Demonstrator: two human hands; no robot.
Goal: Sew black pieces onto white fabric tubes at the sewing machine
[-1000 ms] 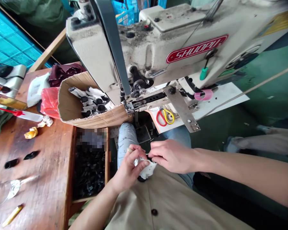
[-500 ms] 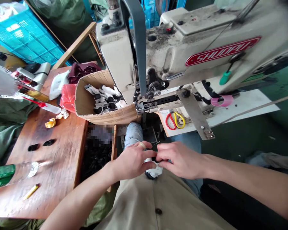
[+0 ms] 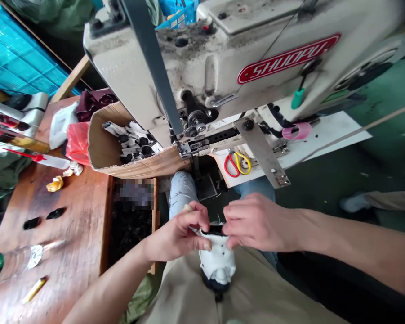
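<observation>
Between my hands, in front of the shirt, hangs a small white-and-black sewn piece [image 3: 217,257], white and tube-like with a dark rounded lower end and a dark upper edge. My left hand [image 3: 185,229] pinches its upper left edge between thumb and fingers. Its upper right edge is gripped by my right hand [image 3: 251,222], fingers curled. Beyond the hands stands a sewing machine [image 3: 195,67] with a narrow arm. Red-and-yellow-handled scissors [image 3: 238,164] lie on its white table [image 3: 337,130].
A cardboard box [image 3: 138,167] holds several similar white-and-black pieces. Below it, a wooden drawer [image 3: 154,202] contains dark pieces. On the wooden table [image 3: 77,211] at left lie a bottle [image 3: 13,262], a yellow lighter [image 3: 34,289] and two black pieces [image 3: 55,213]. Another person's foot [image 3: 353,202] shows at right.
The view has shifted, so the machine appears larger and further left. My fingers have spread apart along the upper edge, and more of the white piece shows hanging between them.
</observation>
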